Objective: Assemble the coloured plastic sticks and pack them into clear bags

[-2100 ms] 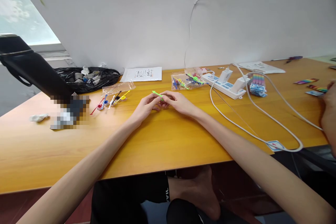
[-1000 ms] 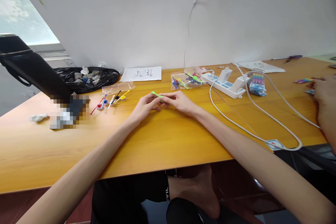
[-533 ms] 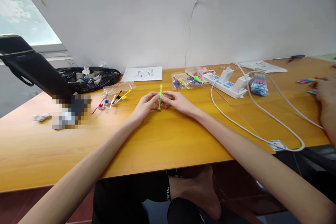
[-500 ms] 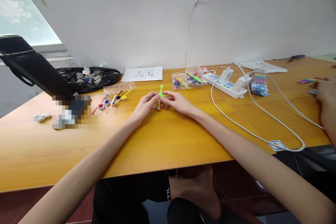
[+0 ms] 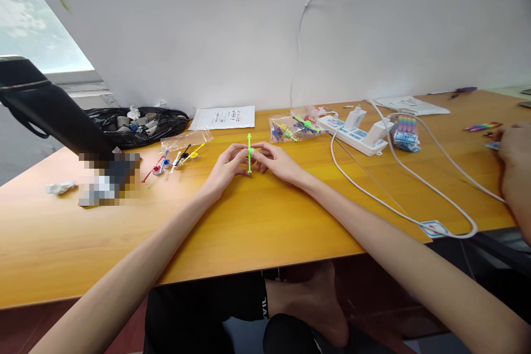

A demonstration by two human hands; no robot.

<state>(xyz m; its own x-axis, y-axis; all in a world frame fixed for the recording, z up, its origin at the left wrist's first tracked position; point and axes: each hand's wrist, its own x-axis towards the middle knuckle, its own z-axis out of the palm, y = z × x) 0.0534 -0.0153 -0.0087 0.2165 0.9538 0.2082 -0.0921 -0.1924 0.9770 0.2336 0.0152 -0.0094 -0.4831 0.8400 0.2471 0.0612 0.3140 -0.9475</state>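
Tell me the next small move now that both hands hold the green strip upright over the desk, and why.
Probably lay the green strip beside the row of coloured strips to the left. The left hand and right hand pinch it together, it stands upright with its arrow tip up, and that row lies flat on the desk near the left hand.
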